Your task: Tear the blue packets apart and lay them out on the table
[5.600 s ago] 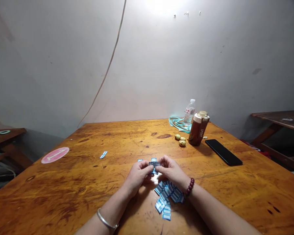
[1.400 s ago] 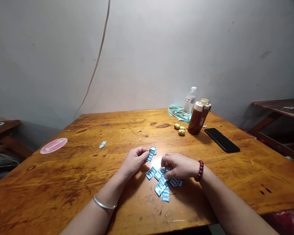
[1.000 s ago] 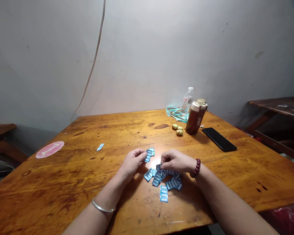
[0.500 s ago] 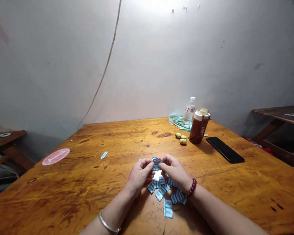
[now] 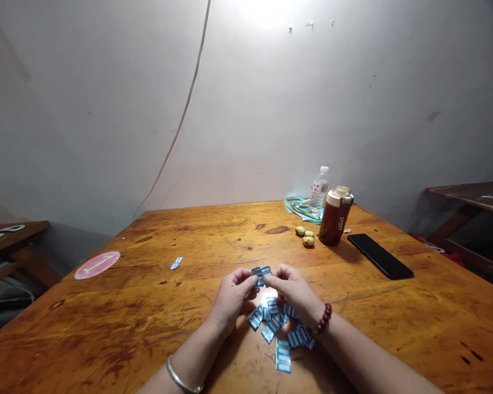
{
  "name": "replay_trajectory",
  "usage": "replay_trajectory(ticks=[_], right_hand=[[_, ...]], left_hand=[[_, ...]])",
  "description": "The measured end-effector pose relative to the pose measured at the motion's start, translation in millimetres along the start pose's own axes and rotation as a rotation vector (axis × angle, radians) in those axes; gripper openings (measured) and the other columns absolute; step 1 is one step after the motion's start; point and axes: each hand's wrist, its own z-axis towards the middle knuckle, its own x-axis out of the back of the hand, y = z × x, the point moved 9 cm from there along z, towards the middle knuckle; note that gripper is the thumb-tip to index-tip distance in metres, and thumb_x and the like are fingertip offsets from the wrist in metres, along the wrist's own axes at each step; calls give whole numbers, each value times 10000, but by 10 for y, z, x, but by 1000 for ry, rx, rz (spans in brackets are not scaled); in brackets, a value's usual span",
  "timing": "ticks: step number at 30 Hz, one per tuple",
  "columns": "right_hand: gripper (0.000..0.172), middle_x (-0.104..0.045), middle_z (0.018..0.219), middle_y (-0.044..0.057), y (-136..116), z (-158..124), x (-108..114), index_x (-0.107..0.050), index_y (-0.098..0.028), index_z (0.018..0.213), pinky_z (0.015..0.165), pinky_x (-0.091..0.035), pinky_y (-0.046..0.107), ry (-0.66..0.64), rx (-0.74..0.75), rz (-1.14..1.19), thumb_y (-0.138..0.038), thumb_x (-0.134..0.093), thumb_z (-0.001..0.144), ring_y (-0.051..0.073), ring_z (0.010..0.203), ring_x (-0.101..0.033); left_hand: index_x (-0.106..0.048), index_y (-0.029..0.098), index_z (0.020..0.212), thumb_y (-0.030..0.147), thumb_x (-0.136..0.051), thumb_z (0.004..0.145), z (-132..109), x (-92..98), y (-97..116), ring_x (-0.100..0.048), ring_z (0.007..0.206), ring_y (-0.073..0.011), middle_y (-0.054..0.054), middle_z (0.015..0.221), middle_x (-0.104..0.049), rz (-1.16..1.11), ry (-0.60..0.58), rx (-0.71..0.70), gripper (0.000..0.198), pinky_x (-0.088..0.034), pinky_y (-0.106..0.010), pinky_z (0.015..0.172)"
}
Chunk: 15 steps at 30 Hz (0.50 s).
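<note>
Over the wooden table (image 5: pixel 148 306), left hand (image 5: pixel 232 295) and right hand (image 5: pixel 291 290) raised close, fingers (image 5: pixel 250 280) pinching blue-edged paper labels (image 5: pixel 262 276)

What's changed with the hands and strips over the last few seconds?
The right hand has lifted off the pile of blue-and-white strips and come left to meet the left hand. Both now pinch a small bunch of strips above the pile. The lone strip, phone and flask stayed put.
</note>
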Motion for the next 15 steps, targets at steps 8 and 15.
replay_trajectory(ticks=[8, 15], right_hand=[[349, -403, 519, -49, 0, 38, -82, -436, -157, 564, 436, -277, 183, -13, 127, -108, -466, -542, 687, 63, 466, -345], [384, -451, 587, -14, -55, -45, -240, -491, -165, 670, 479, -297, 198, -184, 207, -288, -451, -298, 838, 95, 533, -407]], left_hand=[[-560, 132, 669, 349, -676, 588, -8, -47, -38, -521, 521, -74, 4, 579, -573, -36, -21, 72, 259, -388, -176, 501], [-563, 137, 691, 320, -670, 611, -3, -62, -142, -500, 493, -55, 15, 562, -553, -123, -69, 149, 227, -370, -152, 469]])
